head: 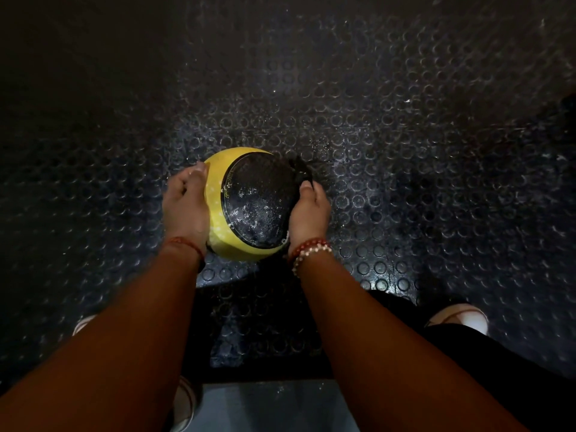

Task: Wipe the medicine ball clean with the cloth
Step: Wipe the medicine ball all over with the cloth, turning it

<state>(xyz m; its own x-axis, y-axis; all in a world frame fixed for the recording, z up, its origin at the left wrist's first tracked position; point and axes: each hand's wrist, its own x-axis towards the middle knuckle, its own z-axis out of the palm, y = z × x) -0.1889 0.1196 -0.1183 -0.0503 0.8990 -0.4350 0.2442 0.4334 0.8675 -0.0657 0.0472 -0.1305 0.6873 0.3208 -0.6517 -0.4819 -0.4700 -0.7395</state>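
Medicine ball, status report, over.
Left hand holds medicine ball, yellow side. Right hand holds dark cloth against its right edge. Nothing in the way.

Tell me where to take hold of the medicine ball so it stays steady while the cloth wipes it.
Take the medicine ball on its yellow left flank, coming in from the left, as the left hand does. It is round with no handle in view, so a wide cupping grip opposite the cloth in the right hand is probably steadiest, leaving the black panel free for wiping.
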